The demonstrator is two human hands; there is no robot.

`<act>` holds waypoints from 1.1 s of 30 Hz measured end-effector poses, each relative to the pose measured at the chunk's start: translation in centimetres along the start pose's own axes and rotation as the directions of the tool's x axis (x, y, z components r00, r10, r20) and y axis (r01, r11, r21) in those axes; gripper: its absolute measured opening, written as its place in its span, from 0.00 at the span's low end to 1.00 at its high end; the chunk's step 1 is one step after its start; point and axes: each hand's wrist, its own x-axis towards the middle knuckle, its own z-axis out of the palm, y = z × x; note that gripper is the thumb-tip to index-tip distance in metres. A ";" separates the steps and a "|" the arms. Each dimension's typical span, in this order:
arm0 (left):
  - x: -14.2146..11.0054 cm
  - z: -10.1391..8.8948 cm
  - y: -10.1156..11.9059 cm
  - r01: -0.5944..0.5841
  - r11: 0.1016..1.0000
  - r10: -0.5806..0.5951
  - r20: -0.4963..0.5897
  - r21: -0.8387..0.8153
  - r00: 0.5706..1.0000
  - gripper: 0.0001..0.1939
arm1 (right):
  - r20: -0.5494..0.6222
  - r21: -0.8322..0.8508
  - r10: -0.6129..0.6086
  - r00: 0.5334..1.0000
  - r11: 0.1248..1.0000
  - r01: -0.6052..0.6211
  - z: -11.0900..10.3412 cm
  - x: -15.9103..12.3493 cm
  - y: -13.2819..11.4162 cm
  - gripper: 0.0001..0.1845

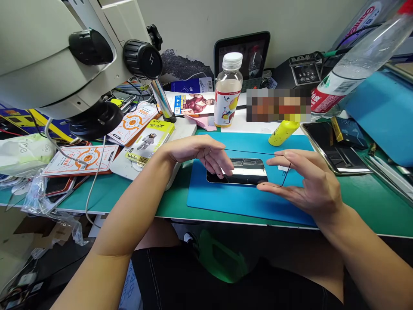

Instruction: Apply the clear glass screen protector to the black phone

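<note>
Between my hands is a thin, clear screen protector [286, 174] with a narrow black border, held just above a phone [250, 172]. My left hand [206, 153] grips its left end, with the fingers partly covering the phone. At the other end, my right hand [306, 178] pinches the right edge between thumb and fingers. The phone lies face up on a blue mat [219, 202], its dark screen reflecting a bright patch. A small white piece [284, 168] lies on the mat near my right fingers.
A microscope [97, 64] looms at upper left beside stacked boxes [146, 142]. Behind the mat stand a drink bottle [228, 94] and a small yellow bottle [282, 132]. At right are a dark tablet-like device [325, 142] and a large leaning bottle [358, 64]. The table edge runs near my forearms.
</note>
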 end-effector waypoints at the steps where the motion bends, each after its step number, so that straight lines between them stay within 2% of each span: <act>1: 0.0 0.0 0.0 0.001 1.000 -0.001 0.011 -0.005 1.000 0.24 | -0.003 0.006 -0.002 1.000 1.000 0.002 0.0 0.0 0.0 0.51; 5: -0.1 0.1 0.2 0.007 1.000 -0.007 0.040 0.007 0.999 0.26 | -0.012 0.036 0.007 1.000 0.999 -0.006 0.1 -0.2 0.3 0.50; 7: 0.0 0.2 0.3 -0.025 0.999 0.025 0.006 0.032 1.000 0.27 | -0.006 0.050 0.022 1.000 0.999 -0.022 0.2 -0.2 0.4 0.50; 9: 0.2 0.4 0.2 -0.085 0.993 0.092 -0.092 0.078 0.992 0.27 | -0.002 0.071 0.038 0.999 0.997 -0.037 0.3 -0.2 0.5 0.51; 12: 0.6 0.9 0.1 -0.141 0.967 0.200 -0.289 0.214 0.936 0.26 | -0.022 0.114 0.065 0.998 0.992 -0.062 0.2 -0.1 0.8 0.51; 15: 1.0 1.5 -0.3 -0.104 0.889 0.297 -0.390 0.445 0.871 0.29 | -0.047 0.115 0.088 0.995 0.990 -0.082 0.0 0.0 1.1 0.41; 18: 1.2 2.1 -0.7 -0.058 0.733 0.398 -0.359 0.678 0.844 0.34 | -0.024 0.084 0.116 0.993 0.990 -0.114 -0.2 0.0 1.4 0.34; 20: 1.1 2.4 -0.9 -0.042 0.622 0.444 -0.308 0.782 0.842 0.35 | 0.017 0.075 0.125 0.992 0.989 -0.126 -0.2 0.0 1.6 0.36; 23: 0.7 2.8 -0.9 -0.018 0.509 0.478 -0.264 0.861 0.838 0.34 | 0.160 0.076 0.131 0.978 0.986 -0.145 -0.2 0.0 1.9 0.42; 26: 0.4 3.2 -0.6 0.004 0.470 0.480 -0.260 0.883 0.838 0.35 | 0.269 0.085 0.156 0.950 0.979 -0.185 -0.2 -0.1 2.0 0.43; 31: -0.2 4.2 -0.7 0.035 0.469 0.456 -0.275 0.883 0.847 0.34 | 0.299 0.115 0.158 0.941 0.973 -0.200 0.0 -0.4 1.9 0.39; 33: -0.7 4.4 -1.2 0.056 0.481 0.430 -0.292 0.875 0.854 0.39 | 0.307 0.120 0.156 0.939 0.972 -0.201 0.1 -0.5 1.9 0.39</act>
